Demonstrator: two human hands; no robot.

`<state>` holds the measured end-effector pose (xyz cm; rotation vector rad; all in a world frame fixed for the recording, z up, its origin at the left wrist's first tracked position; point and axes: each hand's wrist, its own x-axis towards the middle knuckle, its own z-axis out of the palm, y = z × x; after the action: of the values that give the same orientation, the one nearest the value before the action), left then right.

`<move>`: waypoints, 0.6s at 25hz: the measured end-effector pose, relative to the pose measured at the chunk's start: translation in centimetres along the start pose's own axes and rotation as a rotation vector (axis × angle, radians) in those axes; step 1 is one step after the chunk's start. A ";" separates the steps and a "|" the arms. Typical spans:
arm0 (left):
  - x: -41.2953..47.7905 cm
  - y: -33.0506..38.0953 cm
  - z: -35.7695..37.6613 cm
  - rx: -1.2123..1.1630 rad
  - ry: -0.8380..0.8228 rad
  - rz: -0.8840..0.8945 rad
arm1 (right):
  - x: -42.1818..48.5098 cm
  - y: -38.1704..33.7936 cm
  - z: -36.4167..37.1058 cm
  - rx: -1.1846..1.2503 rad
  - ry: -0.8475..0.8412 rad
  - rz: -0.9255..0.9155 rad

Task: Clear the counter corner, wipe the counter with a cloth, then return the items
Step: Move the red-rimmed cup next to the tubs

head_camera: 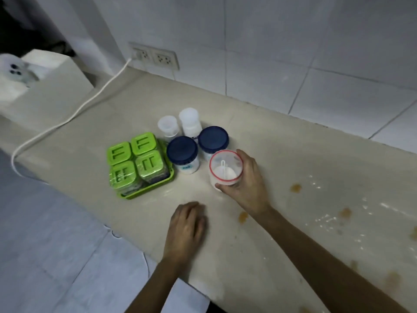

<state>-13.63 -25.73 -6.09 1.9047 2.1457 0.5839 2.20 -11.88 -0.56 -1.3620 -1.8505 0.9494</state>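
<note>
My right hand (246, 184) grips a clear jar with a red rim (225, 169), holding white powder and a small scoop, standing on the beige counter (293, 154). Just behind it are two blue-lidded jars (182, 150) (213, 137) and two white plastic bottles (167, 125) (189, 119). To their left a green tray (149, 189) carries several green-lidded containers (130, 150). My left hand (188, 227) rests palm down on the counter near its front edge, fingers loosely together, holding nothing.
A white cable (74, 116) runs from the wall sockets (155, 56) across the counter and over its left edge. A white box (42, 86) stands at the far left. Orange stains (296, 188) and wet streaks mark the counter to the right.
</note>
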 end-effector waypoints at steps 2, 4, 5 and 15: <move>-1.0 -1.6 -0.2 -0.017 0.032 -0.005 | -0.1 -0.9 3.2 -0.009 0.033 -0.004; -1.8 -2.3 -0.1 -0.018 0.024 0.020 | -0.2 -1.3 5.2 -0.030 0.070 0.014; -2.1 -2.4 0.0 -0.023 0.019 0.044 | -0.2 -1.3 5.9 -0.035 0.077 0.027; -6.0 0.7 1.0 -0.221 -0.038 0.194 | -7.1 0.3 1.0 -0.267 -0.004 0.080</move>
<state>-11.75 -31.38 -7.27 1.9937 1.8016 0.7788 3.30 -18.81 -1.92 -1.6032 -1.9931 0.7641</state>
